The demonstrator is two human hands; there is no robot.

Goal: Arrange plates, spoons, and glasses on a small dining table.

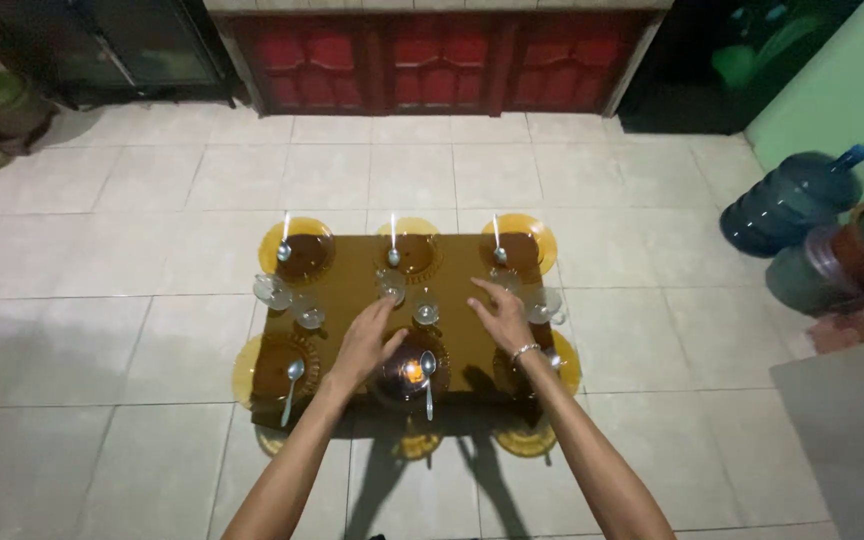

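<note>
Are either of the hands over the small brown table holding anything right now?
Nothing is held. The left hand and right hand hover open-fingered over the small clear glass cups.

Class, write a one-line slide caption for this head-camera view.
Two hands, left and right, hover above a small brown table set with amber plates, spoons and glass cups.

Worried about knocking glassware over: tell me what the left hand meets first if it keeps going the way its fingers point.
Probably the small clear glass cup just beyond the left hand; its fingertips are almost there, though depth is hard to judge.
</note>
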